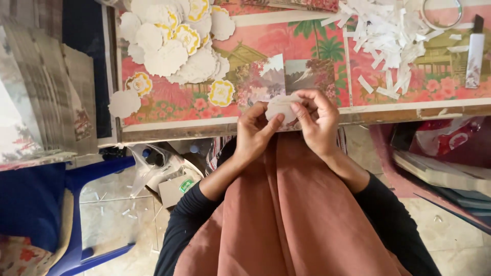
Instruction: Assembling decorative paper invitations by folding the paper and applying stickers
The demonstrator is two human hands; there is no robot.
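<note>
My left hand [254, 134] and my right hand [317, 122] meet at the front edge of the table [169, 134], both pinching one small white scalloped paper piece [281, 106] between fingers and thumbs. The piece is partly hidden by my fingers. Just behind it lies a printed sheet with a mountain picture [279, 76]. At the back left sits a heap of similar white and yellow scalloped cutouts [174, 41]. One yellow-edged cutout [221, 92] lies alone near my left hand.
White paper strips [388, 36] are piled at the back right, beside a utility knife [474, 53] and a clear tape ring [442, 13]. A stack of printed sheets [36, 92] rests on a blue plastic chair [76, 189] at left. A bag [153, 163] sits underneath.
</note>
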